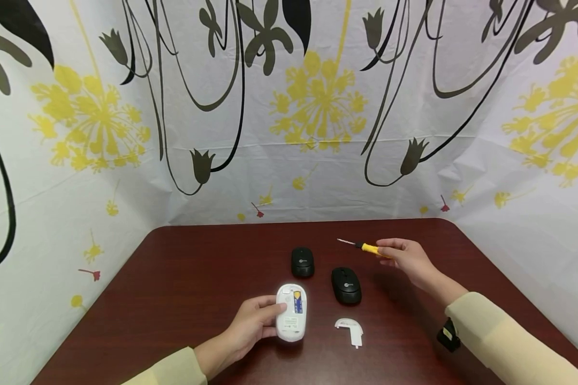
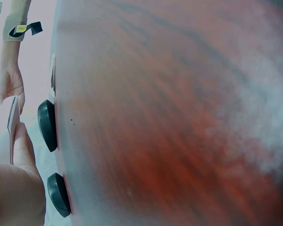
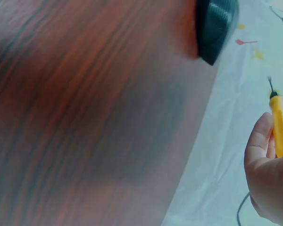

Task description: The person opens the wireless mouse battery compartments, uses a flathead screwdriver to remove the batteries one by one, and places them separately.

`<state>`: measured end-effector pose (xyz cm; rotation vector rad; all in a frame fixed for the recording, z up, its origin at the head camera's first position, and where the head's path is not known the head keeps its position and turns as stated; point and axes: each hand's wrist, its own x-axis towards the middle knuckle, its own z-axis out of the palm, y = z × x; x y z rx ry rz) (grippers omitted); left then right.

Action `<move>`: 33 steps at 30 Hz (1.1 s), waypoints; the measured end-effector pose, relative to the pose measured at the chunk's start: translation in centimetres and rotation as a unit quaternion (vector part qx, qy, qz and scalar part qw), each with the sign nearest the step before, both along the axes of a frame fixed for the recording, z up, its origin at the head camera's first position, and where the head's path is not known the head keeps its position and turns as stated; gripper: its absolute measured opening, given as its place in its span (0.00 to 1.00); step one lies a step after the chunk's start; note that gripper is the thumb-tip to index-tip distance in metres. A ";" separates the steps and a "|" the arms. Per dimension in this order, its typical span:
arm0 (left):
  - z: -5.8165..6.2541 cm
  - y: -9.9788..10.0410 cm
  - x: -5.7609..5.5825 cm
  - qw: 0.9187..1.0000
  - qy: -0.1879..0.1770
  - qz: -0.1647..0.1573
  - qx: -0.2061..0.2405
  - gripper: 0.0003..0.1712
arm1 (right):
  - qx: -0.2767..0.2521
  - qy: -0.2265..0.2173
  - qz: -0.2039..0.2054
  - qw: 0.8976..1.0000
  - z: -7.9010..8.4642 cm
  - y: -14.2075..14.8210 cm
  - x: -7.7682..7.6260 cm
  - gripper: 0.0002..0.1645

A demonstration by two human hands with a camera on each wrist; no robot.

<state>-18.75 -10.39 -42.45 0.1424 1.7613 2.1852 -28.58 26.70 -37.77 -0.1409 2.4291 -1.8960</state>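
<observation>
My left hand (image 1: 252,324) grips a white computer mouse (image 1: 289,323) by its left side, underside turned up, thumb over its edge. A blue and yellow battery (image 1: 297,302) shows in its uncovered compartment. Off to the right, my right hand (image 1: 407,259) holds a yellow-handled screwdriver (image 1: 370,248) between thumb and fingers, its thin metal shaft pointing left. In the right wrist view the screwdriver (image 3: 280,125) has its tip away from the palm. A white battery cover (image 1: 351,329) lies on the table to the right of the white mouse.
Two black mice stand on the dark red-brown table (image 1: 212,267): one farther back (image 1: 302,262), the other (image 1: 346,286) nearer and to the right. A patterned white cloth (image 1: 279,176) hangs behind and beside the table. A black strap (image 1: 448,336) sits at the right sleeve.
</observation>
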 end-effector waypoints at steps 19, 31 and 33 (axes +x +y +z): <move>0.0 0.1 0.2 1.000 -0.001 0.000 0.007 0.25 | -0.169 -0.019 0.056 0.984 1.9 -2.7 1.3 0.11; -0.1 0.1 0.1 1.000 -0.006 0.002 0.004 0.26 | -0.253 -0.052 0.077 0.963 2.5 -5.5 2.1 0.04; -0.1 0.2 0.1 1.000 -0.005 0.002 0.004 0.25 | -0.261 -0.054 0.081 0.960 2.5 -5.9 2.3 0.04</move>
